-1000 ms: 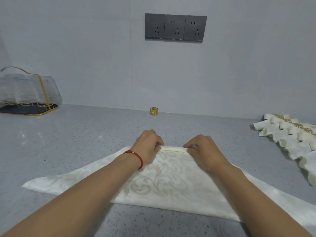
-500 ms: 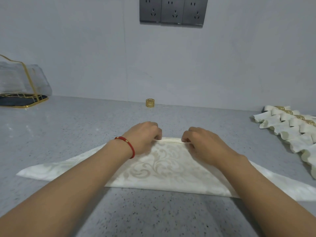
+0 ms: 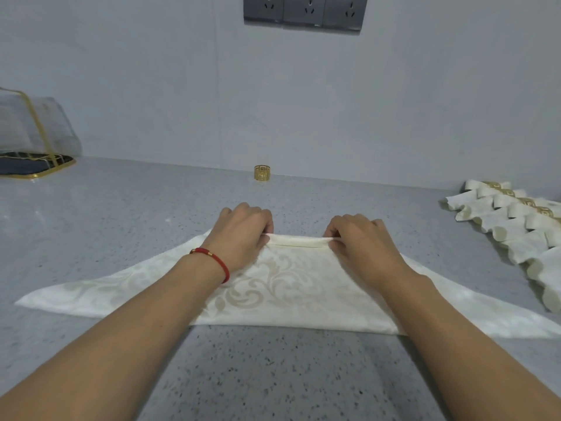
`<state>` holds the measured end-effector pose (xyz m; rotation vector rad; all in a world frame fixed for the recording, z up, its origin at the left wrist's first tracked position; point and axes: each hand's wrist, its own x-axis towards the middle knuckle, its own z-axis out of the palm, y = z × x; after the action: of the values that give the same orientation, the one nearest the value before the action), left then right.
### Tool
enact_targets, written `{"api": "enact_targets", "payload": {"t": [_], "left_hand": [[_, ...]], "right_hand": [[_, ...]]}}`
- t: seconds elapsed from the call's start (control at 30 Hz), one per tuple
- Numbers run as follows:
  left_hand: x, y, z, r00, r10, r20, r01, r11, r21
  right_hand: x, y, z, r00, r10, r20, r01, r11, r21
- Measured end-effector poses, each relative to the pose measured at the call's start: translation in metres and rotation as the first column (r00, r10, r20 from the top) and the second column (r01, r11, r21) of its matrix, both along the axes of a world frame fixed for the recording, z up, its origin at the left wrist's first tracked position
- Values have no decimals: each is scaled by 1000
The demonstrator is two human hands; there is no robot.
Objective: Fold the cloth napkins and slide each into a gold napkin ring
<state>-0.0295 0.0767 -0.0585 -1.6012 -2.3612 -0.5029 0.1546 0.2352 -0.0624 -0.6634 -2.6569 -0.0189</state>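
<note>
A cream napkin [image 3: 282, 287] with a pale scroll pattern lies on the grey counter as a wide triangle, long edge toward me. Its far tip is rolled back into a narrow roll. My left hand [image 3: 243, 232], a red cord bracelet at its wrist, pinches the left end of that roll. My right hand [image 3: 361, 241] pinches the right end. One gold napkin ring [image 3: 262, 172] stands alone by the wall, beyond the hands.
Several rolled napkins in gold rings [image 3: 522, 220] lie in a row at the right edge. A clear cover with gold trim on a dark tray [image 3: 33, 141] sits at far left. Grey wall sockets [image 3: 303, 10] are above.
The view has tipped down and closer. Both hands have rolled the napkin's far tip a little further toward me, so the roll is slightly thicker.
</note>
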Motion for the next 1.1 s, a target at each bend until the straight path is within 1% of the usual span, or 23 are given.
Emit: {"api": "enact_targets", "payload": {"t": [0.07,0.1,0.17,0.2,0.23,0.3,0.37,0.43,0.53,0.63,0.7,0.77,0.8,0.87,0.93,0.97,1.03,1.1], "left_hand": [[3,-5,5,999,-40,-21,39,999,-31],[3,-8,7,998,-62,-22,60,996,-72],[4,-15,9,995,-96,-6,94,985,-142],[5,-18,9,993,-110,30,113,983,-148],[5,-21,9,990,-120,77,129,983,-133],[5,-24,9,980,-121,156,137,986,-92],[4,-25,8,973,-101,210,112,993,-44],[3,-24,7,971,-65,232,77,996,-44],[1,-21,6,986,-3,164,23,992,-121],[2,-20,7,998,6,62,-1,997,-83],[3,-21,8,999,-39,1,39,997,-74],[1,-23,11,993,-114,-18,110,985,-130],[-1,-25,14,990,-138,1,137,976,-172],[-4,-32,19,982,-161,97,179,959,-221],[-6,-37,22,962,-180,204,215,962,-166],[-6,-38,22,955,-188,228,221,967,-130],[-6,-38,19,955,-184,231,210,973,-96],[-5,-37,17,963,-149,224,176,978,-108]], "right_hand": [[0,-5,3,999,17,27,-17,1000,12],[1,-6,6,998,22,55,-21,1000,-14],[5,-10,14,995,18,101,-5,992,-123],[8,-11,16,995,17,102,1,984,-177],[10,-12,16,996,19,88,-1,979,-204],[12,-10,13,999,31,38,-24,983,-182],[13,-6,8,999,50,-7,-50,979,-198],[12,-5,7,998,68,-13,-69,969,-239],[13,-3,6,997,74,9,-71,976,-206],[12,-6,8,999,45,-4,-45,990,-131],[10,-7,8,999,48,-10,-49,997,-64],[11,-7,10,997,69,23,-67,996,-65],[13,-7,13,996,76,50,-71,993,-96],[18,-8,17,993,85,80,-69,980,-188],[21,-7,16,995,90,31,-80,967,-241],[21,-6,14,996,92,0,-89,965,-248],[21,-3,10,994,102,-34,-108,958,-267],[21,-2,9,993,114,-30,-118,954,-274]]}}
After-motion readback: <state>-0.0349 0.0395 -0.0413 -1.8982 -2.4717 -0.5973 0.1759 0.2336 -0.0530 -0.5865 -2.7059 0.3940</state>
